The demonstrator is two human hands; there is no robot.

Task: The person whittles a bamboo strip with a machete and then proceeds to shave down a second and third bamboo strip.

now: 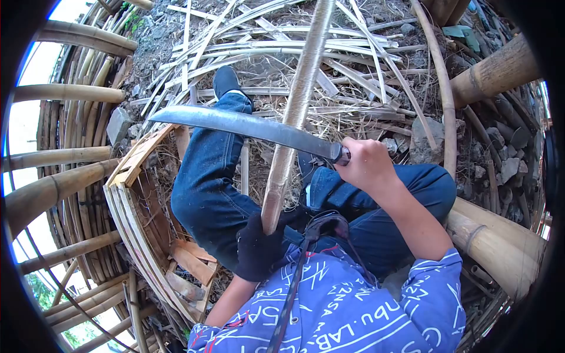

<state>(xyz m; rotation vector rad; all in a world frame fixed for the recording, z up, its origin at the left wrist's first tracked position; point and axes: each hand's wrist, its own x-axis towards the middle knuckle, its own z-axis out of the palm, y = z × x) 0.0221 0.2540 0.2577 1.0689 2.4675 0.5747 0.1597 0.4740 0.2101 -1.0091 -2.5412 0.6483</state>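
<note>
My right hand (369,166), bare, is wrapped round the dark handle of a long curved machete (247,127). The blade points left and lies across a long split bamboo strip (306,76), on the side toward the camera. In a black glove, my left hand (258,250) grips the strip's lower end near my lap. From there the strip slants up and away, past the top edge of the view. Whether the blade touches the strip cannot be told.
Split bamboo strips (259,47) and shavings litter the ground ahead. A wooden crate (126,206) stands at the left. Thick bamboo poles (494,70) flank both sides, with stones (426,141) at the right. My bent legs in jeans are in the middle.
</note>
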